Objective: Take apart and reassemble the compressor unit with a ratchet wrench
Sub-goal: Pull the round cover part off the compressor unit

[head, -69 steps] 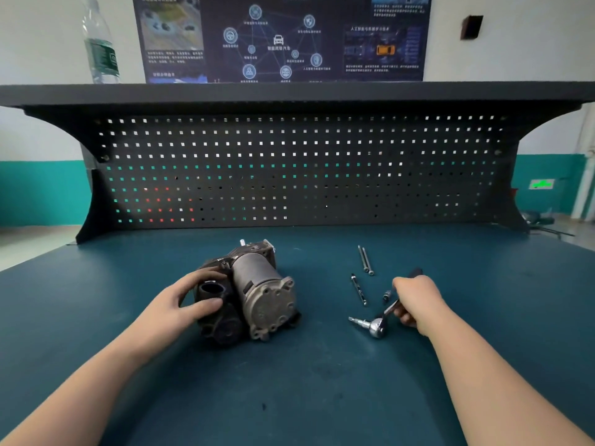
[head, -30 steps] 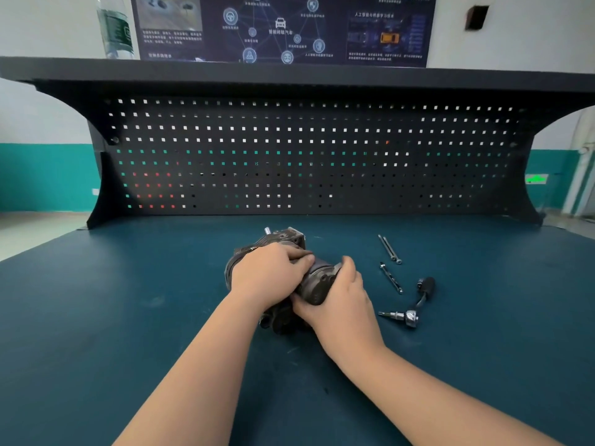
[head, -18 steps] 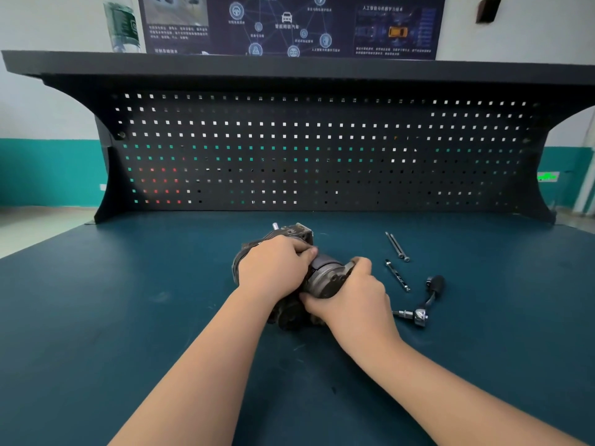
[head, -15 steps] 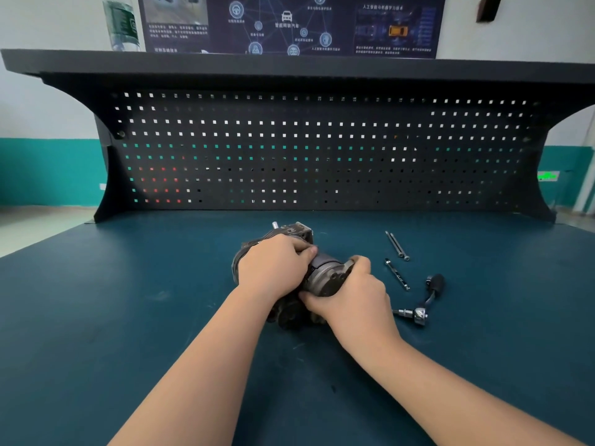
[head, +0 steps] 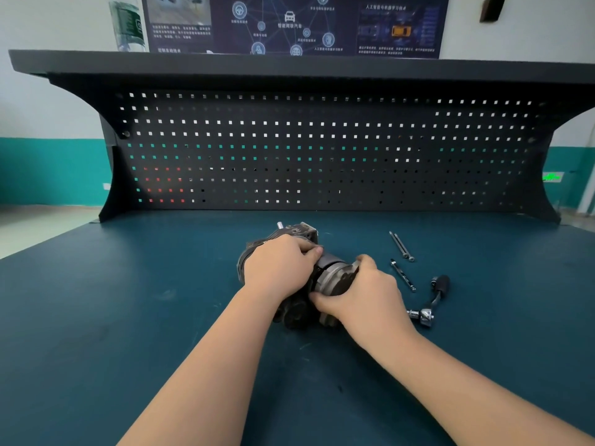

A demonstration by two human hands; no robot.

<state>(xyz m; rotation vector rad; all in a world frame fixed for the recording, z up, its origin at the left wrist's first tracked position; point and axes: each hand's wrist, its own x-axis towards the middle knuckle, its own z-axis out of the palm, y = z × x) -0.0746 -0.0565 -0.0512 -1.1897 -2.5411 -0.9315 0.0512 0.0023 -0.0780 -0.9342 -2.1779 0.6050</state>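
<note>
The compressor unit, grey metal with a dark body, lies on the blue workbench at the centre. My left hand grips its dark body from above. My right hand is wrapped around its grey end cover on the right side. The ratchet wrench, chrome head and black handle, lies on the bench just right of my right hand, untouched. Three long bolts lie beyond it: a pair and a single one.
A black pegboard back panel with a shelf above closes off the far edge of the bench. A plastic bottle stands on the shelf at the left. A poster hangs on the wall behind.
My right hand put down the ratchet wrench on the bench and moved left onto the compressor's end cover. My left hand shifted onto the top of the body. Over the last half second both hands stay put.
</note>
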